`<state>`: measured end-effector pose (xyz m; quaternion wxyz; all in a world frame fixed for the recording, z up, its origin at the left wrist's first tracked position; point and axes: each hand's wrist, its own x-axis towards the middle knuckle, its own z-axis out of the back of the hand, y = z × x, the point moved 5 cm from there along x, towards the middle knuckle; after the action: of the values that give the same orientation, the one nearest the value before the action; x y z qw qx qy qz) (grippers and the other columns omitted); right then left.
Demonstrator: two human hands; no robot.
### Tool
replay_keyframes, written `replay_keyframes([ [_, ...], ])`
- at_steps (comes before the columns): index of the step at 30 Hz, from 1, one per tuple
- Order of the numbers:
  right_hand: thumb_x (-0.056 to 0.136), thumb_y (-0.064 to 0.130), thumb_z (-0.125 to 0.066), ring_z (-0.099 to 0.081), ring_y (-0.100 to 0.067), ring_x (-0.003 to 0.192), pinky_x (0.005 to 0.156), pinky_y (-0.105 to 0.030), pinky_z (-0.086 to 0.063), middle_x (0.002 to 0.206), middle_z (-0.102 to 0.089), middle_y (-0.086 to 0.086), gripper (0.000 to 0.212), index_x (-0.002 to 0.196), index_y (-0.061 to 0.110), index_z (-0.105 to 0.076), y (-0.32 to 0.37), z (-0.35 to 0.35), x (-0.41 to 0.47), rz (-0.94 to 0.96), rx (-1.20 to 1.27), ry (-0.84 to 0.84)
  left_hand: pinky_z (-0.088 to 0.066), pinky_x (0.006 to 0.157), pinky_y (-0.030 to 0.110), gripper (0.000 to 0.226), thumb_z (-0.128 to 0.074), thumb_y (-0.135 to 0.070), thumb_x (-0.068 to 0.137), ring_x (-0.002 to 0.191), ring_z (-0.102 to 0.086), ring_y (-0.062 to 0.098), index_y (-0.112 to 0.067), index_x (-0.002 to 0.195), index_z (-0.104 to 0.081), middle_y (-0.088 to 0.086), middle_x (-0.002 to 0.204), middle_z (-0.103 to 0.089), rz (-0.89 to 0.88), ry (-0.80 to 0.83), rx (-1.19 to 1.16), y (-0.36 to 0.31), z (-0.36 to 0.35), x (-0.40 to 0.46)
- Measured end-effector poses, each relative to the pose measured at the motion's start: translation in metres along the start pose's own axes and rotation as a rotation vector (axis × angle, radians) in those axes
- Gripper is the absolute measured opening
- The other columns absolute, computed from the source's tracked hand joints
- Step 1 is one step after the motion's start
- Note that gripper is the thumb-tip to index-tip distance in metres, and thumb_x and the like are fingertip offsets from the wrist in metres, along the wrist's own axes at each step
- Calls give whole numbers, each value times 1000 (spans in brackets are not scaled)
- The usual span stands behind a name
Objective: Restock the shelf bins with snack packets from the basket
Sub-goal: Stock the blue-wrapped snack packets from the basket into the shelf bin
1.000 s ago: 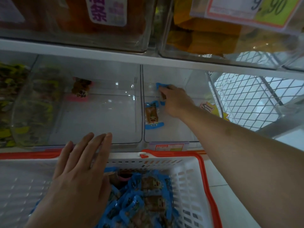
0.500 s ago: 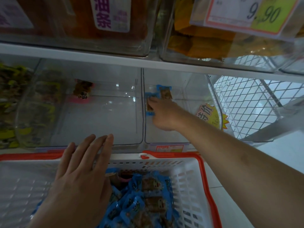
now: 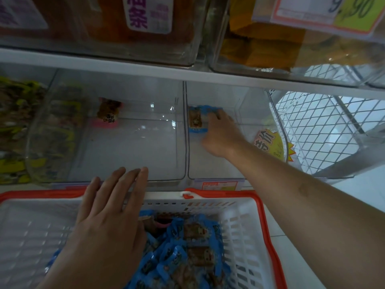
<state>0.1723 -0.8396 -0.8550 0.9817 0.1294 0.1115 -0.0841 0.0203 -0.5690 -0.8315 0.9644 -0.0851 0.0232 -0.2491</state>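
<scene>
The right hand (image 3: 221, 134) has slid back toward the rear of the right-hand bin (image 3: 216, 163), its fingers now resting on two blue snack packets (image 3: 195, 120) at the back left corner — whether they pinch one I cannot tell. The left hand (image 3: 108, 224) stays flat and released over the basket (image 3: 248, 222), where most packets wait — restocking has barely begun

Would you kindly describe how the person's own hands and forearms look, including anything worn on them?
Both are bare: the left hand and right hand show no gloves, rings or watch. No sleeve reaches the visible right forearm, which carries one small darker mark on its upper side.
</scene>
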Motion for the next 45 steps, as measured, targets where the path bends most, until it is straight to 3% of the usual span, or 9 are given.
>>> replay_keyframes([
  [10,88,15,-63,-33,-30,149,121,-45,-39,162,-35,-4,76,159,13,-37,-11,3,-6,3,121,16,-5,125,44,85,-40,-44,84,150,-29,28,-15,163,-26,3,158,-40,29,36,-34,-1,5,0],
  [14,86,5,-62,-58,-26,124,89,-19,-40,141,-56,-9,48,134,10,-63,-3,42,-62,-15,251,-306,4,129,43,85,-49,-42,93,158,-3,18,-25,165,-9,-4,170,-18,63,118,-176,1,16,1],
  [17,82,0,-56,-69,-16,94,77,-27,-52,102,-72,-1,27,98,17,-70,23,69,-144,54,517,-460,-12,129,51,76,-56,-34,91,157,-14,20,-22,161,-29,-2,167,-26,11,95,-264,3,35,-6],
  [21,91,-2,-58,-67,-5,85,68,-18,-54,89,-69,8,26,87,22,-66,61,42,-238,120,544,-111,-40,109,28,50,-65,-20,94,127,-46,14,-21,142,-55,-5,152,-45,94,-10,-385,9,67,-32],
  [25,101,24,-62,-59,-19,120,94,-33,-56,142,-56,-6,48,147,19,-49,74,-54,-269,7,139,450,-41,90,24,36,-62,-23,98,110,-54,14,-24,134,-61,-6,144,-53,267,18,-343,21,77,-75],
  [29,98,35,-70,-40,-37,145,121,-47,-40,158,-35,-18,85,160,5,-21,72,-101,-275,-54,-50,380,-43,107,33,39,-57,-30,101,134,-48,21,-27,140,-55,-5,152,-46,379,251,-345,30,63,-123],
  [36,93,26,-79,-63,-3,87,69,-19,-44,94,-65,15,14,99,25,-67,71,-44,-284,-137,412,147,-50,86,18,19,-61,-32,100,100,-63,2,-40,116,-66,-21,107,-65,399,244,-541,10,58,-142],
  [41,92,27,-81,-75,-7,103,95,-39,-60,106,-80,11,21,113,28,-77,82,13,-289,-123,979,193,-59,82,24,21,-70,-53,91,93,-68,0,-46,110,-63,-22,102,-69,436,225,-929,-21,63,-114],
  [45,92,23,-81,-77,-16,102,97,-45,-61,105,-82,3,19,112,21,-80,83,23,-290,-119,1121,145,-64,82,37,13,-77,-32,90,87,-75,8,-30,103,-75,-10,95,-78,444,179,-1205,-41,70,-93],
])
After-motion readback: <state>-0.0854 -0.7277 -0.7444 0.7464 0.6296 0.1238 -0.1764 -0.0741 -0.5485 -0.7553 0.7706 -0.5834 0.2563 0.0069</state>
